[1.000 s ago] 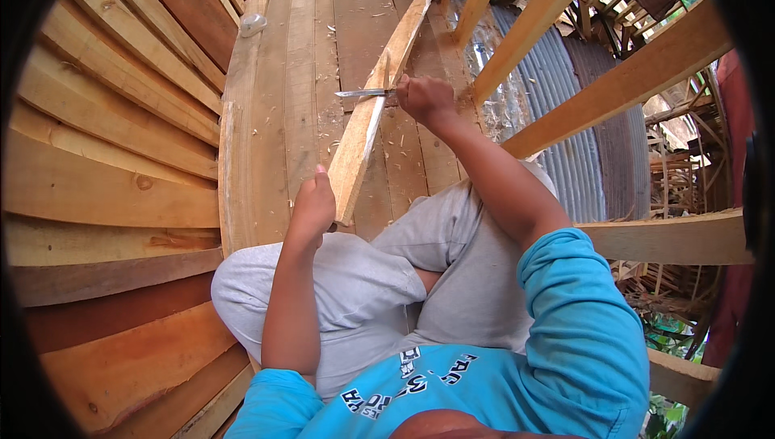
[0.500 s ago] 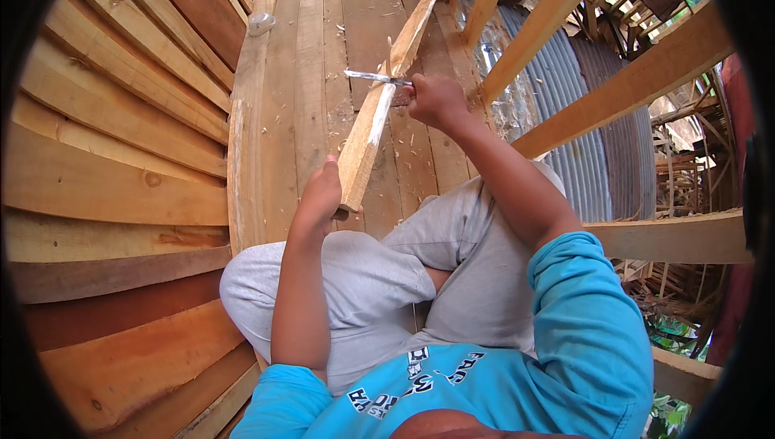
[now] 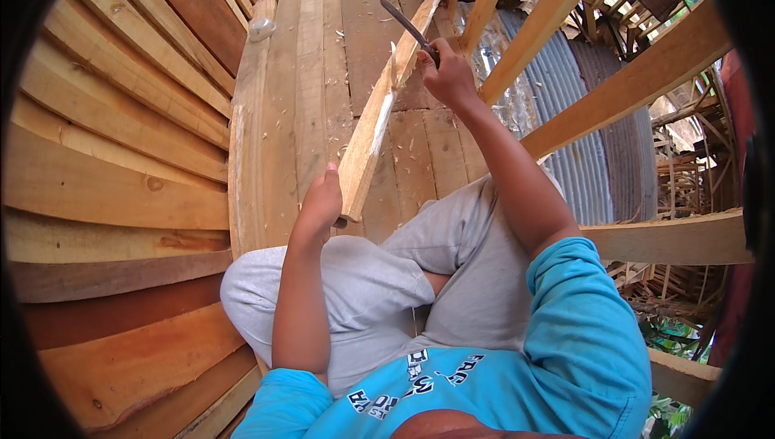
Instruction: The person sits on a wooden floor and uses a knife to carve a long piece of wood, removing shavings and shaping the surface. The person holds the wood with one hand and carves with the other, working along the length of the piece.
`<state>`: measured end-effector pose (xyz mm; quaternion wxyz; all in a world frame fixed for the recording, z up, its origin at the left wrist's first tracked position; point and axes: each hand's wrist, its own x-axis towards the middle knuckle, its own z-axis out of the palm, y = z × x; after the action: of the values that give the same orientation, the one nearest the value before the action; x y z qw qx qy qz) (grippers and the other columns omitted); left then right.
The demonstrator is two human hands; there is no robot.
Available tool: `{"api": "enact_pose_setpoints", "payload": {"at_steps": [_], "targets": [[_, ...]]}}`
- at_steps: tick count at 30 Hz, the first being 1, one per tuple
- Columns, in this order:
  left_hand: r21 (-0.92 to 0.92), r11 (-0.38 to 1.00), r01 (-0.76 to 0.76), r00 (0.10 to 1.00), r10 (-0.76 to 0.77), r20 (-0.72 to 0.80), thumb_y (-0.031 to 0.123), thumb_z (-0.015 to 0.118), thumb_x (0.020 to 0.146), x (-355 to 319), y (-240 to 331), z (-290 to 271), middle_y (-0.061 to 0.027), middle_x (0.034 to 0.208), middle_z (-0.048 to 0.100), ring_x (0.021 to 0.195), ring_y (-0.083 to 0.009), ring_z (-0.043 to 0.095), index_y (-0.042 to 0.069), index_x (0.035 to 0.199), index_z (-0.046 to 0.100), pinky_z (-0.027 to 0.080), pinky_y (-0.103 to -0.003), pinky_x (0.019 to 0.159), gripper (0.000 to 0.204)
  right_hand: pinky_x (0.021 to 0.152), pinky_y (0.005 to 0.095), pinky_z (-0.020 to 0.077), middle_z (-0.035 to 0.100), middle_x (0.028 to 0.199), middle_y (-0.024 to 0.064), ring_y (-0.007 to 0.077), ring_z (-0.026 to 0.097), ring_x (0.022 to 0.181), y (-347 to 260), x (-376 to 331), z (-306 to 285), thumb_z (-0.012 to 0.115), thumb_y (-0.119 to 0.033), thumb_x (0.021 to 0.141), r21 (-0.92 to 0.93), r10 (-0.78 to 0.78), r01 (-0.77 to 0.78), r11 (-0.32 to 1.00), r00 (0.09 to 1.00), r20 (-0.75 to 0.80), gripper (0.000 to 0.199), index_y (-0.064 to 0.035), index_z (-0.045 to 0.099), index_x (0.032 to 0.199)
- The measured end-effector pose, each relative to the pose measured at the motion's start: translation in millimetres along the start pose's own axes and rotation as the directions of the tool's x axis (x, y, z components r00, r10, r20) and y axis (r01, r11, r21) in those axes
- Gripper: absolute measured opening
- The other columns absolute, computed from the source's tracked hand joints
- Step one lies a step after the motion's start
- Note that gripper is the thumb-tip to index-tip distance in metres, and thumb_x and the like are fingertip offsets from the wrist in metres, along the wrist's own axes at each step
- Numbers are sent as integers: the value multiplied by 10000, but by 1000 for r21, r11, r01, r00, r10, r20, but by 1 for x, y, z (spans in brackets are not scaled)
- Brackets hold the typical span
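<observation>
Since its near end seemingly needs steadying, one pale wood strip (image 3: pixel 367 134), slanting from frame centre to upper centre, has the left hand (image 3: pixel 323 197), fingers curled partly beneath, while the right hand (image 3: pixel 449 76), upper centre, closes tightly round a knife (image 3: pixel 406 24), apparently angled clear.

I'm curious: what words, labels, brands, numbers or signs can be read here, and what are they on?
Blue shirt: bold black-and-white lettering across the chest, partly lost in folds; I won't copy its wording.
Knife, length of wood: no lettering that I can make out.
</observation>
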<state>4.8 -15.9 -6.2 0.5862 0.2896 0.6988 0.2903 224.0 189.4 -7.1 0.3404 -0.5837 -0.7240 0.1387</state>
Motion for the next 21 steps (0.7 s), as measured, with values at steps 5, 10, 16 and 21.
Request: {"api": "enact_pose_setpoints", "payload": {"at_steps": [5,10,16,21], "targets": [[20,1000,-18,998,17,67,484,252,1052,1,2,2,-115,914,643,675,-211,653,19,1229,540,526,-344,516,575,790,436,495,685,896,209,381,654,882,49,7,13,535,-270,965,105,6,-19,994,993,117,243,-83,648,1070],[3,1000,-4,998,4,57,486,248,1051,2,-3,-5,-112,901,646,664,-213,652,16,1217,550,527,-346,523,582,777,417,498,688,878,191,364,659,865,16,-6,14,536,-289,971,-25,-30,41,999,941,336,269,-52,652,1021],[6,1000,-29,1000,29,13,469,207,1059,1,0,4,-98,778,638,546,-210,636,27,1122,556,469,-357,491,567,678,488,496,666,778,190,389,655,763,-12,-16,-4,512,-534,956,-287,-65,196,938,910,410,510,-47,652,895],[22,1000,4,1000,-5,30,492,253,1048,0,0,3,-111,857,646,639,-216,650,17,1174,558,528,-366,535,579,699,480,513,688,796,194,372,680,810,-12,-14,3,483,-628,930,-290,44,96,952,897,441,644,-22,677,834]]}}
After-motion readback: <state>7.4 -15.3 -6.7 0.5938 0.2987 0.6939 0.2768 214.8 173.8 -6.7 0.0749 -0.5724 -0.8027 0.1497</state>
